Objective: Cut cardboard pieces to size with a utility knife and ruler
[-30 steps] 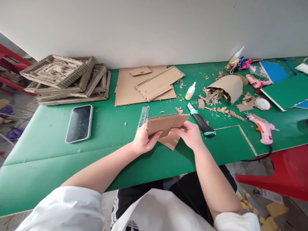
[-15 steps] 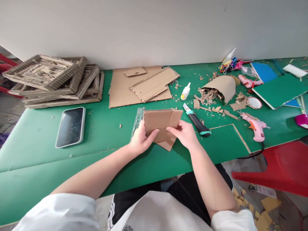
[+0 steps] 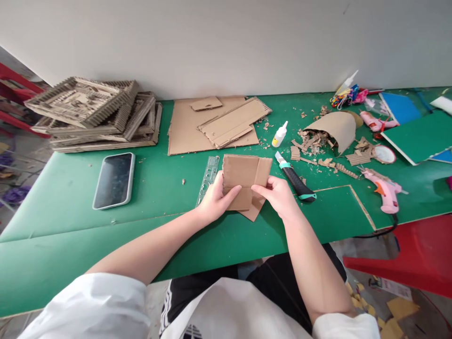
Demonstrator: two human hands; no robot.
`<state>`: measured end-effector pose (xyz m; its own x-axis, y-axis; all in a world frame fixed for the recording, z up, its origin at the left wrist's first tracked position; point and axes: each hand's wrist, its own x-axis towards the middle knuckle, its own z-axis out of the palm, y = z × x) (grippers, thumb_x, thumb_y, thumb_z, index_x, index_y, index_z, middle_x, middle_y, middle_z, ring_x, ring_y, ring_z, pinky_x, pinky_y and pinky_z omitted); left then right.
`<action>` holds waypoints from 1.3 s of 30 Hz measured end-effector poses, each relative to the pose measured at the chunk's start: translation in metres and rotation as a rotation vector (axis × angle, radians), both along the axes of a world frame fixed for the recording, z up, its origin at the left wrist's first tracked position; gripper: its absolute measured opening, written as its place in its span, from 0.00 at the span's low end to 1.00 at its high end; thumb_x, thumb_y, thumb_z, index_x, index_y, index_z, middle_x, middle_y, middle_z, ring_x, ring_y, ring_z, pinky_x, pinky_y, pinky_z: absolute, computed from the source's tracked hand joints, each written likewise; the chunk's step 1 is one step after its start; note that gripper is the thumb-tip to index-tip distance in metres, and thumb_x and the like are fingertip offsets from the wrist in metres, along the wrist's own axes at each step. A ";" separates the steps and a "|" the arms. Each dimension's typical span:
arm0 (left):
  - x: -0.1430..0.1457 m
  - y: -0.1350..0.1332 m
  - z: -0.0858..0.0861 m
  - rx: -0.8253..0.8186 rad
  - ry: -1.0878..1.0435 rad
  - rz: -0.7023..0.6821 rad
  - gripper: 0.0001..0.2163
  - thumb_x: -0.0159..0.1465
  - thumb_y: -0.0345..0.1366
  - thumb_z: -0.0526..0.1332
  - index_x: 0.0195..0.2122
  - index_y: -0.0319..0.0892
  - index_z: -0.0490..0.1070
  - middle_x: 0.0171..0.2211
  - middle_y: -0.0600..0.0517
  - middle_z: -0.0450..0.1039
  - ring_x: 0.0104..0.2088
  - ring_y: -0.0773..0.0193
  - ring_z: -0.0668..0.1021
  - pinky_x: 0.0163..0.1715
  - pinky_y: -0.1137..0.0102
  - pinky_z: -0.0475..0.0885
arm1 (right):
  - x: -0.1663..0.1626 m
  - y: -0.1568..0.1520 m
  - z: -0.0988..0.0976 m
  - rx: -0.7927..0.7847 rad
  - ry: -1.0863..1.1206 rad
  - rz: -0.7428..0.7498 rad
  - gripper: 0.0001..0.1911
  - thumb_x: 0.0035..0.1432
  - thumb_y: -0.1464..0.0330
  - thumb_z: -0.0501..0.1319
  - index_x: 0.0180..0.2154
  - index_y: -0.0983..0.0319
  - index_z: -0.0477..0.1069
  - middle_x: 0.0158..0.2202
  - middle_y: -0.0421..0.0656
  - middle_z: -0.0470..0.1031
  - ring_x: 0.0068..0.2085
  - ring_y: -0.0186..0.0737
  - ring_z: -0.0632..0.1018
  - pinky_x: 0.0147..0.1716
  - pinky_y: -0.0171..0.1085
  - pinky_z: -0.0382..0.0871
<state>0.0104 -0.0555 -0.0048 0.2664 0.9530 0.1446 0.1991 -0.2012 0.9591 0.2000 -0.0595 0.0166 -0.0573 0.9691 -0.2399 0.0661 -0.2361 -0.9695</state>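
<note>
Between both hands is a small brown cardboard piece (image 3: pixel 243 172) with crease lines across it. My left hand (image 3: pixel 217 200) grips its left edge, thumb on the near face and fingers behind. My right hand (image 3: pixel 277 193) pinches the right edge, its thumb also on the face. Another cardboard piece (image 3: pixel 253 211) shows under it, one corner pointing toward me. A clear plastic stencil ruler (image 3: pixel 209 176) lies partly behind my left hand. Just right of my right hand rests a utility knife (image 3: pixel 296 179) with its blade out.
Stacked corrugated cardboard frames (image 3: pixel 95 113) stand at the left, behind a phone (image 3: pixel 115 181). Flat cardboard sheets (image 3: pixel 180 127) lie at the back. A glue bottle (image 3: pixel 279 134), cardboard scraps (image 3: pixel 316 141), a pink glue gun (image 3: pixel 386 190) and a green board (image 3: pixel 420 136) occupy the right.
The held cardboard has tilted so that more of its face shows toward me. Both hands keep their grip. The whole view has shifted slightly, with the table's things appearing farther right.
</note>
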 end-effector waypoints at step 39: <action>0.005 0.004 0.010 -0.207 -0.255 -0.072 0.21 0.60 0.41 0.62 0.51 0.42 0.58 0.52 0.45 0.69 0.54 0.54 0.72 0.54 0.58 0.69 | 0.002 0.000 -0.004 -0.026 0.084 -0.036 0.19 0.43 0.54 0.68 0.33 0.62 0.78 0.35 0.45 0.80 0.35 0.44 0.79 0.35 0.41 0.72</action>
<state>0.0151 -0.0513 0.0052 0.3141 0.9492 0.0209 -0.0602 -0.0020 0.9982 0.2018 -0.0597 0.0125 -0.0438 0.9644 -0.2607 -0.0243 -0.2619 -0.9648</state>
